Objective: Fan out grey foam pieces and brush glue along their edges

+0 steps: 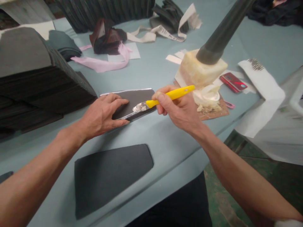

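My left hand (pixel 104 112) lies flat, fingers spread, pressing down a dark grey cut piece (pixel 136 96) with a pale edge on the blue-grey table (pixel 153 135). My right hand (pixel 176 107) is closed round a yellow-handled brush (pixel 172 94). Its bristle tip, loaded with whitish paste, touches the near edge of that piece just right of my left fingers. A second, larger dark piece (pixel 111 176) lies on the table closer to me, untouched.
A yellowish glue-caked block (pixel 201 71) with a dark pole (pixel 224 30) in it sits on a brown board (pixel 215 112) at the right, beside a red phone (pixel 233 82). A tall stack of dark pieces (pixel 35 88) stands left. Pink and white strips (pixel 104 63) lie behind.
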A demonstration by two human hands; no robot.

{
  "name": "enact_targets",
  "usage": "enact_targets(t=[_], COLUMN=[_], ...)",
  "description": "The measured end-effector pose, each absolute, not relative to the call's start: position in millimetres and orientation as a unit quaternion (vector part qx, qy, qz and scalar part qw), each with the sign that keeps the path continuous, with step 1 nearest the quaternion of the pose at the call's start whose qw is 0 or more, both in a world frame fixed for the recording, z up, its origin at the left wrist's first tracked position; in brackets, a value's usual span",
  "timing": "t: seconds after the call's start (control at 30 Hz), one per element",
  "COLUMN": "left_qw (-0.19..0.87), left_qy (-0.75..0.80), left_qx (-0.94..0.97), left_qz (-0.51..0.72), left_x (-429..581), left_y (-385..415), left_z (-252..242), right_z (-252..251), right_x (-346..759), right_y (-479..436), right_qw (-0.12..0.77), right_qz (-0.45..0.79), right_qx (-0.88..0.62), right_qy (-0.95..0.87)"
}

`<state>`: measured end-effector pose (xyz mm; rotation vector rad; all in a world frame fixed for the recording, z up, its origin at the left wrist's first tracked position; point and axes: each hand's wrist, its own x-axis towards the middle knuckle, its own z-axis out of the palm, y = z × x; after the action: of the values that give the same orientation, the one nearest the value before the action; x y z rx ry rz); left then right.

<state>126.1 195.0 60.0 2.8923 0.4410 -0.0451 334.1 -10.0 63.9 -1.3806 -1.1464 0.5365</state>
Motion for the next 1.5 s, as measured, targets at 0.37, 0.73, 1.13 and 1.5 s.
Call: enact_targets(t=[0.37, 0.73, 1.13, 1.5], left_qw=[0.016, 0.052, 0.117, 0.175], left_qy=[0.141, 0.149, 0.148, 0.146], left_qx=[0.989, 0.987, 0.981, 0.972], left_qz=[-0.043, -0.024, -0.036, -0.061], left_x=[127.2, 127.8, 132.1, 134.2], left_y=[185.5, 188.3, 193.5, 200.4], left_z=[62.1, 61.5, 75.9, 88.2], right_z=[60.0, 58.4, 48.8, 47.6], right_x=[328.4, 371.0, 356.7, 347.8], right_y=[22.9, -15.8, -20.6, -26.4], right_qw=[0.537, 0.567, 0.629, 0.69], right_qz=[0.254, 0.127, 0.156, 0.096], right_qx=[-0.518, -0.602, -0.579, -0.572], right_qy=[-0.615, -0.548, -0.495, -0.433])
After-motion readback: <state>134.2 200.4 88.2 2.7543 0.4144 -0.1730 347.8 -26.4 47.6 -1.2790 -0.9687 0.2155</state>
